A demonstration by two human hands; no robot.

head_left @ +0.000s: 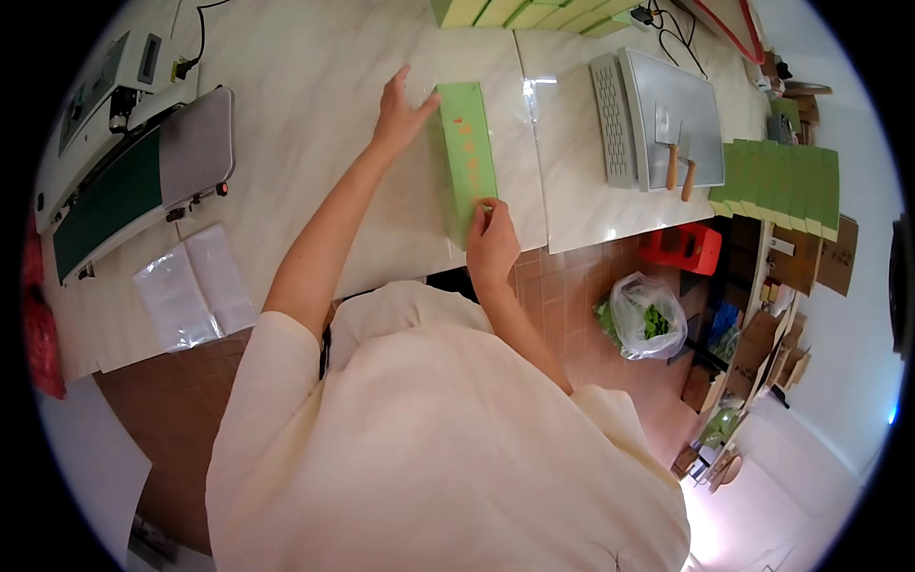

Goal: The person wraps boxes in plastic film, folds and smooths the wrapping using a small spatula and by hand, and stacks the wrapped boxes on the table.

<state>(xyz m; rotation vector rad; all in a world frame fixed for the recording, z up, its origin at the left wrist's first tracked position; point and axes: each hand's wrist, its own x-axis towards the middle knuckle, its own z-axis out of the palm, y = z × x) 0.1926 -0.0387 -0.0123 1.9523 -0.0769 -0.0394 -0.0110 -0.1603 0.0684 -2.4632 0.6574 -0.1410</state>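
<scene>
Cream shirt: the cloth point(438, 439) fills the near part of the view, hiding the legs and part of the table's near edge.
Right hand: at the near end of the box, the hand point(493, 238) has its fingers bent into a narrow grip touching the near right corner; its own back hides the palm, so I cannot tell whether it pinches the card.
Green box: long and closed, the box point(467, 153) lies lengthwise on the marbled table point(324, 253), between the hands, its orange lettering too small to read (a row of characters, at least).
Left hand: thumb and fingers spread wide, the hand point(402, 112) is at the far left corner of the box, the thumb touching or just beside it.
Clear sleeves: shiny plastic point(195, 291) lies left of the box, well apart.
White machine: the machine point(119, 124) stands at the far left, its dials hard to make out.
Grey metal unit: two wooden-handled tools point(681, 173) rest on the unit point(667, 86), to the right.
Other green boxes: a row point(534, 13) beyond is cut off by the top edge.
</scene>
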